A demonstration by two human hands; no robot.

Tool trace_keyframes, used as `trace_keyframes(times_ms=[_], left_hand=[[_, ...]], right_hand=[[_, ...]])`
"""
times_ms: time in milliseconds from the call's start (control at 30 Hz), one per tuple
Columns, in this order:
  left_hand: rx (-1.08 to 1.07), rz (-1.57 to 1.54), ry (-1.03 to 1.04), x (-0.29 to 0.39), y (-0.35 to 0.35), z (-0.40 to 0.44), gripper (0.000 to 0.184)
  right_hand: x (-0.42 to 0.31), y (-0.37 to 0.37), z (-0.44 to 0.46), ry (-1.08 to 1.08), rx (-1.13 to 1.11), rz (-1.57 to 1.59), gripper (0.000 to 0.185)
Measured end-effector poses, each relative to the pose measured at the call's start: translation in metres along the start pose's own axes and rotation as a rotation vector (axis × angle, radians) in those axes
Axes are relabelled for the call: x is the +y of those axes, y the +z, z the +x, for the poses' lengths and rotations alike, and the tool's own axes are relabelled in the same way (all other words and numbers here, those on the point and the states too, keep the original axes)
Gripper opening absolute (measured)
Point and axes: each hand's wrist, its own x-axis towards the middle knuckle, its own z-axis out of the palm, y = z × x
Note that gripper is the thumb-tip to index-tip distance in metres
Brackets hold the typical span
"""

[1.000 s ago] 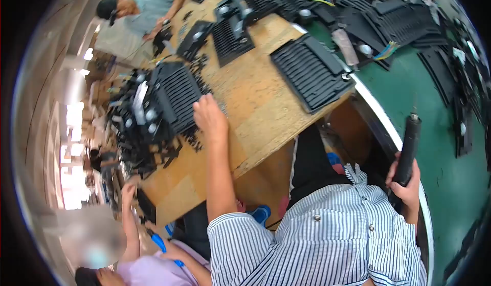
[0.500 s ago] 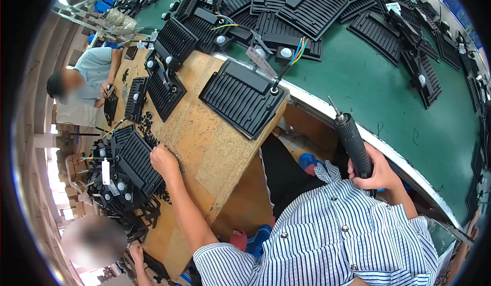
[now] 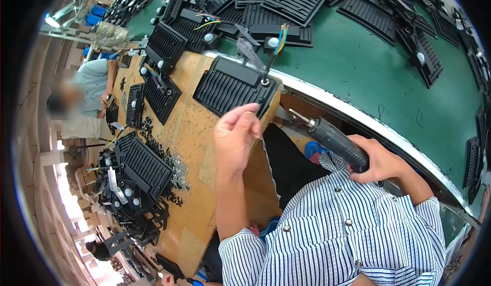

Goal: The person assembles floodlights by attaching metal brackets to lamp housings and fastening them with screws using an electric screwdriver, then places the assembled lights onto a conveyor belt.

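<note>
Currently, a black screwdriver (image 3: 337, 144) is gripped by the right hand (image 3: 379, 159); whether anything is pinched in the curled left hand (image 3: 234, 138), near a ridged panel (image 3: 227, 87), cannot be told.

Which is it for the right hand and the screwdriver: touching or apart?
Touching. The head view shows the right hand gripping the rear end of the black screwdriver, thumb and fingers against its sides.
</note>
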Motion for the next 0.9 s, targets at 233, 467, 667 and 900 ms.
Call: trace_keyframes(times_ms=[233,467,667,900], left_hand=[[-0.192,-0.193,-0.194,-0.020,0.022,0.008,0.025],[-0.161,0.032,-0.162,-0.014,0.027,0.009,0.025],[-0.222,-0.009,-0.195,-0.008,0.026,0.007,0.027],[-0.237,-0.041,-0.188,-0.011,0.029,0.007,0.028]], right_hand=[[-0.004,-0.007,-0.003,-0.054,-0.001,-0.074,0.067],[-0.013,-0.011,0.002,-0.018,-0.039,-0.145,0.067],[-0.017,-0.011,-0.001,-0.038,-0.038,-0.154,0.065],[-0.015,-0.013,-0.006,-0.050,-0.019,-0.139,0.065]])
